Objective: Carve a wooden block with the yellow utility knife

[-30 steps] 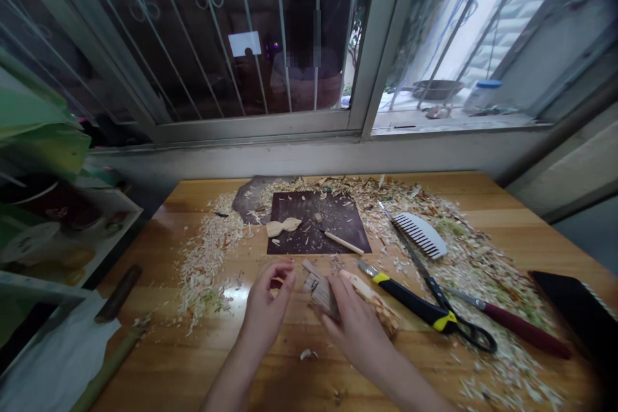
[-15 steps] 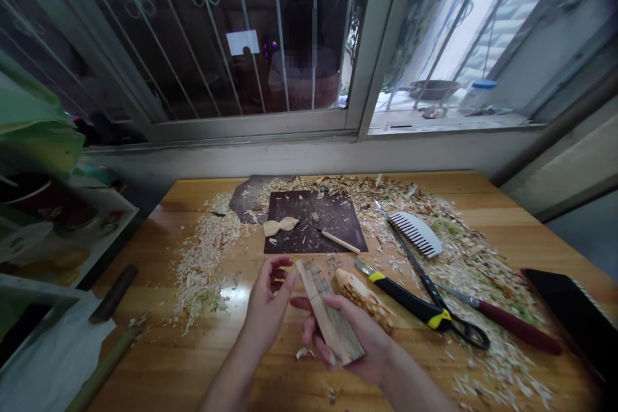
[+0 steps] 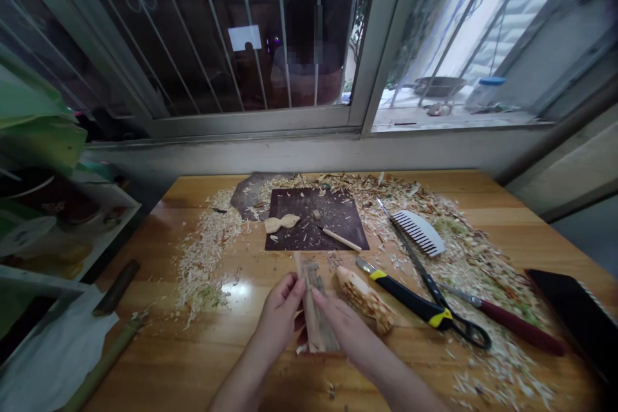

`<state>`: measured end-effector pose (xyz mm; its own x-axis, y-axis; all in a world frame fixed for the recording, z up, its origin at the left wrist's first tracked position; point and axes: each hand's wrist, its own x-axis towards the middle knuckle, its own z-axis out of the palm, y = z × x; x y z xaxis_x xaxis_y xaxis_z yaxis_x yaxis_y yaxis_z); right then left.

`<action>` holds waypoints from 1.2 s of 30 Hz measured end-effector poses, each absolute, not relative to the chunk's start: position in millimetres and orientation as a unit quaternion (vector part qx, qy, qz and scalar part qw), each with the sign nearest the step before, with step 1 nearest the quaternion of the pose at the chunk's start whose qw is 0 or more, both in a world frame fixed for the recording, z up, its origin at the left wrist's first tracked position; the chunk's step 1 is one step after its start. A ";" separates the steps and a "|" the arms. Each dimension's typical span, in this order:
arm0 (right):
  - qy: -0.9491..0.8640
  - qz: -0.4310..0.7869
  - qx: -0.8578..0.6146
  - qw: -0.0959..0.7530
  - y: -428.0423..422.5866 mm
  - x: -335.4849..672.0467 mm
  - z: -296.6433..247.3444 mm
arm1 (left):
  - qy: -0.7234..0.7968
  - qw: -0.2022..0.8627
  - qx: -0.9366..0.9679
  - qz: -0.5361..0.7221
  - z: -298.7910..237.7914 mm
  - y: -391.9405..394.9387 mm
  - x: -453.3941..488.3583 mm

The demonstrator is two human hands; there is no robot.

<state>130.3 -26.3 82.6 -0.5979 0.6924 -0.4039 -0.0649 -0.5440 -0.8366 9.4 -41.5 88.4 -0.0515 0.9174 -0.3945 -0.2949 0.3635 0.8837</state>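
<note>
A flat, weathered piece of wood is held lengthwise over the near middle of the table. My left hand pinches its left edge between thumb and fingers. From the right, my right hand grips the same piece, thumb resting on top; most of its fingers are hidden. Just right of it lies a partly whittled stick with rough bark. Beyond my hands, a small carved wooden shape and a slim wooden-handled carving knife lie on a dark mat.
At right lie a black-and-yellow utility knife, scissors, a white comb, a red-handled tool and a black phone. Wood shavings arc around the mat. Cut branches lie at the left, near a shelf.
My left hand, earlier apart from the flat wood with its fingers loosely curved, has closed on its left edge. The wood has turned more upright in view and shifted slightly left.
</note>
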 end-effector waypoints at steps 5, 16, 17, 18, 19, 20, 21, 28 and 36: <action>-0.582 0.606 -0.448 0.304 -10.4 148.5 68.0 | 0.547 0.565 0.265 0.558 91.1 -37.0 0.1; -0.746 0.016 -0.653 0.130 29.2 247.6 28.6 | 0.512 0.672 0.093 0.526 96.3 -37.6 -11.1; -0.744 -0.002 -0.658 0.116 27.8 253.2 22.2 | 0.492 0.693 0.068 0.522 95.5 -37.0 -13.7; -0.743 -0.011 -0.661 0.103 25.9 257.7 16.1 | 0.461 0.719 0.040 0.519 94.7 -36.5 -16.6; -0.743 -0.014 -0.663 0.092 23.9 261.3 10.4 | 0.418 0.749 0.011 0.514 93.9 -36.2 -19.4; -0.743 -0.015 -0.664 0.082 22.0 264.3 5.2 | 0.366 0.780 -0.017 0.507 93.2 -36.3 -21.9; -0.744 -0.015 -0.664 0.075 20.5 266.7 0.5 | 0.311 0.808 -0.040 0.499 92.7 -36.6 -24.1; -0.737 0.051 -0.658 0.141 22.3 268.8 -8.8 | 0.153 0.862 -0.067 0.479 92.6 -43.8 -27.0; -0.716 0.264 -0.593 0.258 10.5 232.7 36.4 | 0.157 0.864 -0.016 0.477 96.7 -42.2 -26.1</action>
